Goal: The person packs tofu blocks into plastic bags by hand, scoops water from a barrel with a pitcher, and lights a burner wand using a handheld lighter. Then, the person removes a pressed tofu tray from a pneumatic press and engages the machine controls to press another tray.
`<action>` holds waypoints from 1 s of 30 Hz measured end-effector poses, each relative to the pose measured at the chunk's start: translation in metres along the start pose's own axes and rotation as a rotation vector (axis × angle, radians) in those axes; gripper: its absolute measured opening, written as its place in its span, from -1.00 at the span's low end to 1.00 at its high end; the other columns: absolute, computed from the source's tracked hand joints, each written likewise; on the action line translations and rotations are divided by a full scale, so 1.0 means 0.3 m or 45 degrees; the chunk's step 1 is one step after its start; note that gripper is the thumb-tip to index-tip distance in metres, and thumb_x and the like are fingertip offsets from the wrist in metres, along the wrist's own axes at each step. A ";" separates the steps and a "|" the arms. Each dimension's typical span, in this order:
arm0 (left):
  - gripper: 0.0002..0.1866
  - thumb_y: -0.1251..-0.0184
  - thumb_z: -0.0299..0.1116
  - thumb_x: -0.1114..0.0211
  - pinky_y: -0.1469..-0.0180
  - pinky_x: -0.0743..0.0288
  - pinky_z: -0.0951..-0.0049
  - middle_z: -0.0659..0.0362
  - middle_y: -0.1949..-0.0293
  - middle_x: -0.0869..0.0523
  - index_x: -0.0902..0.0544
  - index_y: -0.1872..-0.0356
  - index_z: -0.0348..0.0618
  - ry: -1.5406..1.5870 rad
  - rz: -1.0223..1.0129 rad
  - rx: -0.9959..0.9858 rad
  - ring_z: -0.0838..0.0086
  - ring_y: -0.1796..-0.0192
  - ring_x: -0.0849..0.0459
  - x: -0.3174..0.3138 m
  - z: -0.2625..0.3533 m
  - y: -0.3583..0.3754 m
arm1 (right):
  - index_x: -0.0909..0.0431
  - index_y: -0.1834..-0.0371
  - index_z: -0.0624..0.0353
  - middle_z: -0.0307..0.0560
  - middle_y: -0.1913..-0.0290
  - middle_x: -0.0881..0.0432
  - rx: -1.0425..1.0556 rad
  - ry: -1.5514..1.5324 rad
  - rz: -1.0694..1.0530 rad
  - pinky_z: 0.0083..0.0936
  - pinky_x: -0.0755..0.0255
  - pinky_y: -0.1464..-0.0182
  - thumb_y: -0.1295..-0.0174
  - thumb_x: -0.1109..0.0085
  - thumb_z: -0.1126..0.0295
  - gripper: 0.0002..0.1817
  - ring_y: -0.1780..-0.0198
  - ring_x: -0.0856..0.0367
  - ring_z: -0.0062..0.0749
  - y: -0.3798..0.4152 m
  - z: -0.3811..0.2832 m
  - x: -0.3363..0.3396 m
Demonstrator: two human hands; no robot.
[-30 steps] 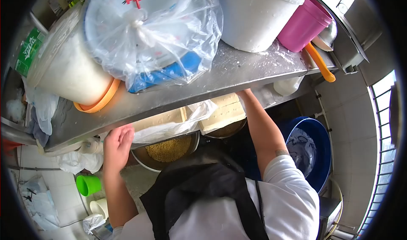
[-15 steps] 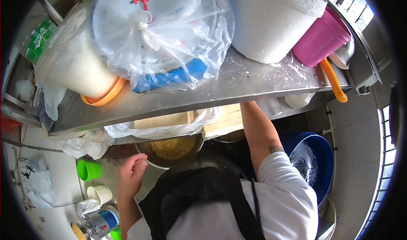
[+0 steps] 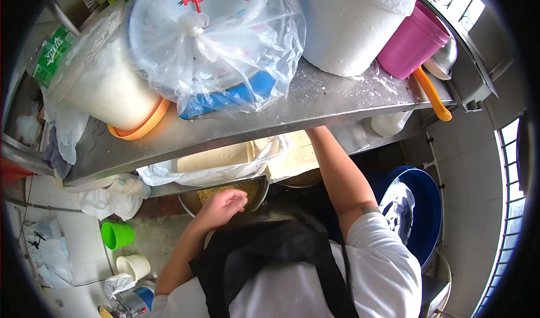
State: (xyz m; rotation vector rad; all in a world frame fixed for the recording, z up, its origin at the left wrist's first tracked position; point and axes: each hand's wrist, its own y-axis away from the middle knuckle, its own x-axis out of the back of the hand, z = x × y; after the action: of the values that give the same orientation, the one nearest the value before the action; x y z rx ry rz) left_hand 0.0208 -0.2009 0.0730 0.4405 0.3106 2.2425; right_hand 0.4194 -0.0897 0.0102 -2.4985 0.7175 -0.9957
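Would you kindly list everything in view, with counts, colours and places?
Shelf: 1, grey, middle
Tub: 1, whitish, shelf left
Bagged scale: 1, white-blue, beside tub
White bucket: 1, white, beside scale
Pink bucket: 1, pink, shelf right
Handle: 1, orange, by pink bucket
Label: 1, green, far left
Blocks: at least 2, cream, under shelf
Sheet: 1, white, by blocks
Bowls: 2, grey, below blocks
Grains: uncountable, yellow, in left bowl
Container: 1, white, under shelf, right
Barrel: 1, blue, right
Cup: 1, green, lower left
Pot: 1, cream, below cup
Bags: count unclear, white, left
Windows: 2, white, right
Apron: 1, black, bottom centre
Shirt: 1, white, bottom
Left hand: 1, bare, near left bowl
Right arm: 1, bare, under shelf, hand hidden
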 end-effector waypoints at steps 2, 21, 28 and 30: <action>-0.63 -0.69 -0.19 -0.26 -0.01 -0.71 0.43 0.14 0.02 -0.81 -0.68 -0.19 -0.34 0.078 -0.119 0.047 0.49 0.07 -0.81 -0.029 -0.035 -0.093 | -0.70 -0.04 0.27 0.19 -0.05 -0.77 0.039 0.000 -0.002 -0.12 -0.59 -0.13 -0.35 -0.32 0.39 -0.74 -0.14 -0.73 0.04 0.027 -0.089 0.078; -0.40 -0.40 -0.41 -0.57 -0.31 -0.59 0.30 0.15 -0.22 -0.73 -0.52 -0.39 -0.22 0.888 -0.718 -0.105 0.47 -0.25 -0.68 -0.349 0.086 -0.403 | -0.54 -0.19 0.21 -0.10 -0.01 -0.70 -1.066 -1.067 0.356 -0.35 -0.59 -0.18 -0.13 -0.30 0.57 -0.51 -0.09 -0.70 -0.31 0.717 -0.406 0.741; -0.40 -0.47 -0.48 -0.47 -0.26 -0.55 0.37 0.18 -0.19 -0.63 -0.37 -0.41 -0.23 0.641 0.026 -0.588 0.52 -0.20 -0.60 0.027 0.208 -0.080 | -0.26 -0.59 0.12 -0.03 -0.31 -0.57 -0.751 -1.346 0.023 -0.20 -0.49 -0.37 -0.23 -0.38 0.45 -0.18 -0.31 -0.60 -0.20 0.488 -0.676 0.489; -0.36 -0.50 -0.44 -0.44 -0.43 -0.42 0.34 0.14 -0.36 -0.57 -0.37 -0.50 -0.22 0.585 0.448 -0.776 0.44 -0.34 -0.54 0.116 0.223 -0.047 | -0.24 -0.61 0.17 0.00 -0.33 -0.59 -0.710 -1.281 -0.121 -0.28 -0.49 -0.35 -0.41 -0.26 0.52 -0.30 -0.31 -0.60 -0.28 0.407 -0.727 0.391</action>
State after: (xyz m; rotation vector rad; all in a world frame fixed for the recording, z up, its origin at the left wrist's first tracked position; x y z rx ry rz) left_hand 0.0366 -0.1601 0.1359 -0.3764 -0.2454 2.6130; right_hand 0.2979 -0.2853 0.1627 -2.9944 0.5608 0.5701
